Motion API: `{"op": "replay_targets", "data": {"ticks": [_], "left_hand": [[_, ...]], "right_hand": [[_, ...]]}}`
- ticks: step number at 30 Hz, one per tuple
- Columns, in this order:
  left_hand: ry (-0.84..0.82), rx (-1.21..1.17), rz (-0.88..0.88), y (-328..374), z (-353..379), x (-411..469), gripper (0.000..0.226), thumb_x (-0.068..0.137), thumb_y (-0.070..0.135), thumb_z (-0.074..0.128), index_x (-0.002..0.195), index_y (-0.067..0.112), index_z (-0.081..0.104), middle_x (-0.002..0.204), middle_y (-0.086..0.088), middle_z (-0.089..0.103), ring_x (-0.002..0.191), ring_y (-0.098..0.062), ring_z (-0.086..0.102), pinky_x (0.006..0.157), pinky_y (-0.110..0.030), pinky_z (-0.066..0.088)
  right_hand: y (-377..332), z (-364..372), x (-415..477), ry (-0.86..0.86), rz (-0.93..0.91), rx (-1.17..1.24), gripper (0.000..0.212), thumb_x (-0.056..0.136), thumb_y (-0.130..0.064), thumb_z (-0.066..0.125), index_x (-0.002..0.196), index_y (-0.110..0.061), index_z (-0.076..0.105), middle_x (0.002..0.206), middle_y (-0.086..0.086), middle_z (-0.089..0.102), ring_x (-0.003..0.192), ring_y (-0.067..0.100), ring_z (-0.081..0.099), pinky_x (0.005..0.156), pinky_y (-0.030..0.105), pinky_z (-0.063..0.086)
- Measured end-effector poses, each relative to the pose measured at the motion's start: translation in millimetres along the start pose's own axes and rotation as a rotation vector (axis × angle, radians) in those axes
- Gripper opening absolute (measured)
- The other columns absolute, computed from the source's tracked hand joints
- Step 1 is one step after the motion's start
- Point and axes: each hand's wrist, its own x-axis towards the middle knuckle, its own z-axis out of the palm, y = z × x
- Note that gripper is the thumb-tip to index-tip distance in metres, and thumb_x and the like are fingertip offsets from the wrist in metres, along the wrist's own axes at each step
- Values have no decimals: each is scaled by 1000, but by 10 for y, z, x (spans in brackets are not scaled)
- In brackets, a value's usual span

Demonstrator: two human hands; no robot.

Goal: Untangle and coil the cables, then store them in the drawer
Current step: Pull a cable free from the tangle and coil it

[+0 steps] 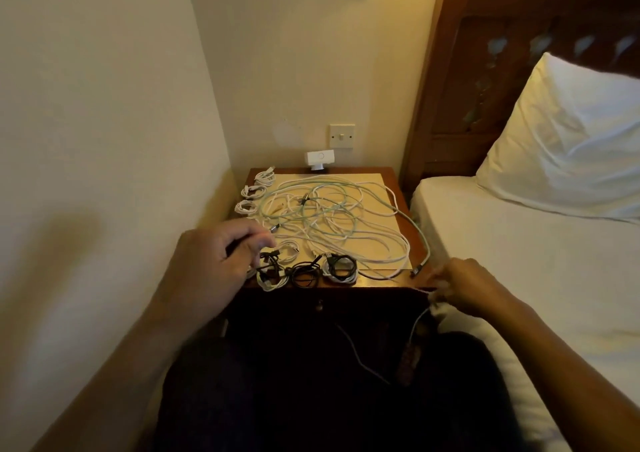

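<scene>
A tangle of long white and pale green cables (332, 216) covers the top of a wooden nightstand (391, 280). Small coiled white cables (254, 192) line its left edge. Coiled black and white cables (306, 271) lie along the front edge. My left hand (221, 254) hovers over the front left corner with fingers curled, pinching a thin dark cable end. My right hand (460, 285) is at the front right corner and pinches a white cable (417, 323) that hangs down toward my lap. The drawer knob (320, 305) shows in the dark front below.
A white adapter (319, 161) stands at the back of the nightstand under a wall switch (342, 136). The wall runs close on the left. A bed with a white sheet (519, 261) and pillow (571, 147) lies on the right, against a wooden headboard.
</scene>
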Motion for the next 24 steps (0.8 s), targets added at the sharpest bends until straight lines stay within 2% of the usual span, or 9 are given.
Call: {"op": "replay_targets", "data": {"ticks": [4,6,8,10,12,15,17,21,24], "left_hand": [[-163,-110,-27,74,308,-29,10,96,32,67,95,33,77,72,14,71,59,-5,61,57,-13,44],[-191,-139,3,167,426,-30,11,96,30,67,94,33,77,72,16,70,59,-4,61,58,-11,43],[-176,-176,10,206,482,-24,12,97,27,66,92,32,76,71,15,69,59,-4,60,60,-11,44],[-183,-214,-38,160,465,-41,13,98,29,64,91,27,76,71,8,71,54,-5,57,58,-12,44],[-336,-353,-196,72,427,-113,27,98,37,61,86,16,73,65,0,67,49,-9,51,54,-18,41],[-538,-964,-476,87,394,-220,36,102,36,56,78,8,61,57,-6,48,42,-9,34,48,-23,24],[-445,-1235,-460,105,402,-163,33,103,30,51,79,9,59,54,-1,42,41,-7,29,47,-22,26],[-160,-1302,-419,71,536,42,26,98,24,50,91,4,64,57,-3,51,46,-12,46,49,-23,43],[-47,-1224,-395,-89,705,139,23,106,17,45,98,3,62,94,-12,75,88,-22,74,80,-31,60]], "right_hand": [[-670,-136,-341,-112,-363,351,60,90,-34,78,145,-36,55,146,-16,56,135,5,50,114,32,42],[-1030,-119,-520,-145,-523,493,42,98,-33,68,140,-34,58,131,-17,67,122,-1,60,104,24,49],[-1216,-76,-580,-73,-565,582,17,104,-27,58,119,-26,66,94,-6,74,86,6,70,82,35,58],[-1205,-90,-529,19,-556,672,15,106,-25,54,102,-25,69,74,-3,65,67,14,61,67,44,55],[-1106,-113,-434,113,-521,678,18,105,-26,54,98,-30,70,75,-12,65,67,5,58,63,35,52],[-1037,-11,-331,216,-450,640,20,105,-29,53,103,-33,72,94,-30,68,91,-7,63,79,25,50],[-1054,159,-325,177,-427,612,22,106,-30,51,108,-33,73,96,-34,68,94,-13,60,81,22,45],[-1228,507,-544,43,-451,526,22,107,-37,48,112,-40,70,99,-16,71,93,1,65,81,30,53],[-1434,586,-841,-33,-539,388,23,107,-42,45,117,-36,65,88,-5,69,77,12,65,72,35,57]]}}
